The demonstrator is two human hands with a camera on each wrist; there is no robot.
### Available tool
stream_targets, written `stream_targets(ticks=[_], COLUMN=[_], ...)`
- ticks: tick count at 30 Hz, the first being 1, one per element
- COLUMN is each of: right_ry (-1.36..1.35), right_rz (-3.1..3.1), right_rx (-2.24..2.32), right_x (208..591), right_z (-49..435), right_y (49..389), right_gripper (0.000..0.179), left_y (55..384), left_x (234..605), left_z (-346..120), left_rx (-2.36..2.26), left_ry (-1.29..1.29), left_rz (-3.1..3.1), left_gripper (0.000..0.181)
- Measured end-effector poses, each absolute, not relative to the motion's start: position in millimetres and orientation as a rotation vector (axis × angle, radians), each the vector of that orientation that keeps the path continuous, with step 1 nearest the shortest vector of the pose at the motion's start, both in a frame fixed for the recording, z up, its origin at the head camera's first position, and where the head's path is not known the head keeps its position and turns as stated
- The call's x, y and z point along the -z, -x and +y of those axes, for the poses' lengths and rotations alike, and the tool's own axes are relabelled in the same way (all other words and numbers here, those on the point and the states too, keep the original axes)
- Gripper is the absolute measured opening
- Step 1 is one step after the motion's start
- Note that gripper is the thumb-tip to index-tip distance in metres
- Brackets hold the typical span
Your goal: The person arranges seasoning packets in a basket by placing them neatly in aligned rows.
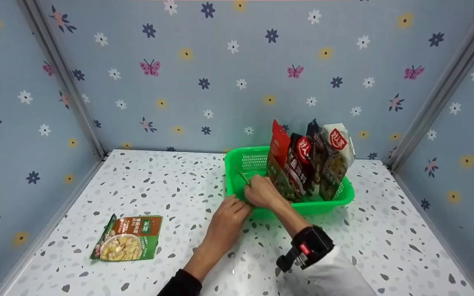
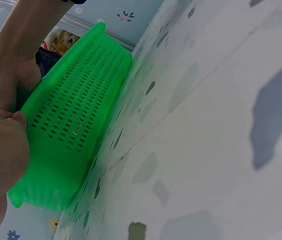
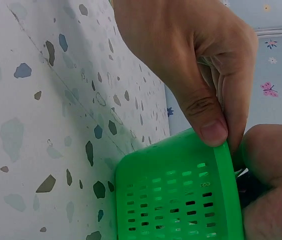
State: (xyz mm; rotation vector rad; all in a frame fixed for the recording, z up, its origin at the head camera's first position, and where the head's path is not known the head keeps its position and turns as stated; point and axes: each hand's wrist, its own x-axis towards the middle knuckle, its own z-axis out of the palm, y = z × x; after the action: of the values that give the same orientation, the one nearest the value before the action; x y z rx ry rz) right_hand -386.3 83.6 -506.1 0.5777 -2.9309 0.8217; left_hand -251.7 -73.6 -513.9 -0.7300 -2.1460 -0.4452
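A green plastic basket (image 1: pixel 323 207) with perforated sides stands on the table. My left hand (image 1: pixel 229 216) grips its front rim near the left corner; in the right wrist view that hand's thumb (image 3: pixel 213 131) presses on the rim. Inside the left part of the basket, my right hand (image 1: pixel 261 191) has curled fingers pinching a thin green packet (image 1: pixel 242 176), seen almost edge-on and mostly hidden by the hand. Several seasoning packets stand upright in the basket's right part: a red one (image 1: pixel 279 144), dark ones (image 1: pixel 298 164) and a white-topped one (image 1: pixel 338 152).
A brown and green food packet (image 1: pixel 132 238) with a bowl pictured on it lies flat on the speckled table (image 1: pixel 171 181), left of my hands. Patterned blue panels (image 1: pixel 220 82) enclose the table at the back and sides.
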Motion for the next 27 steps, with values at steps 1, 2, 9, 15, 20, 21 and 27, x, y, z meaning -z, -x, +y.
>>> stream_targets(ticks=[1,2,9,15,20,21,27], right_ry=[-0.579,-0.572,-0.54,-0.529,-0.483,-0.459,-0.372], right_rz=[-2.939,-2.953,-2.996,-3.04,-3.07,-3.081,-3.1], right_rx=[-0.812,-0.815,-0.905,-0.951,-0.987,-1.014,-1.129], right_x=[508.7,507.5,490.8,505.8,508.0,507.0,498.7], right_z=[83.3,82.7,86.0,89.3,89.6,89.5,88.2], right_y=[389.0,389.2,377.9,394.7,397.0,396.3,390.0], right_gripper=[0.042,0.043,0.041,0.041,0.039,0.038,0.036], left_y=[251.8,251.9,252.2,252.3,251.3,251.4,251.6], left_x=[513.9,514.0,514.8,515.7,516.0,516.1,515.9], left_z=[-73.3,-73.2,-72.9,-73.2,-73.3,-73.3,-74.0], left_rx=[0.443,0.442,0.433,0.422,0.411,0.416,0.437], left_ry=[0.727,0.727,0.727,0.734,0.734,0.735,0.731], left_rz=[-2.144,-2.146,-2.145,-2.134,-2.144,-2.147,-2.166], left_gripper=[0.008,0.009,0.01,0.011,0.013,0.013,0.012])
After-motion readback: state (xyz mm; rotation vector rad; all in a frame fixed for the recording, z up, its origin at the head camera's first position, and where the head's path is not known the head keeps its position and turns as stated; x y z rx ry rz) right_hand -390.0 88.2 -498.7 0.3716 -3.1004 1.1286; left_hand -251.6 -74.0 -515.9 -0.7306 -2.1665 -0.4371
